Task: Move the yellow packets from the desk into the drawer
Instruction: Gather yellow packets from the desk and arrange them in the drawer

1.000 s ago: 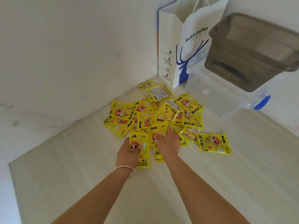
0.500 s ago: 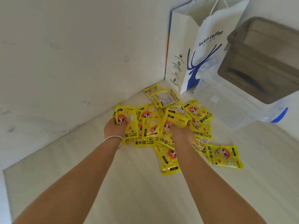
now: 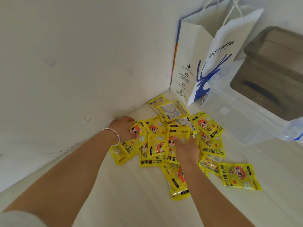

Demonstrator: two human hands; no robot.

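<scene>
So the hand warmer packets [image 3: 180,145] are all heaped on the bench [image 3: 131,202] in the corner by the wall. Left hand [image 3: 124,126] is flat at the pile's far edge, probably to herd them in. Right hand [image 3: 186,148] presses on the middle; can't tell if that grip pinches one. No drawer in sight.

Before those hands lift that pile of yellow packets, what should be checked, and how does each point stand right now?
1. Left hand at the pile's wall-side edge: ok.
2. Right hand on the pile's middle: ok.
3. Firm grip on packets: cannot tell, the fingers are partly hidden.
4. Whole pile gathered: not ok, one stray packet lies apart on the right.
5. Drawer open and within reach: cannot tell, none is in view.
6. Paper bag and plastic box out of the way: ok.
</scene>
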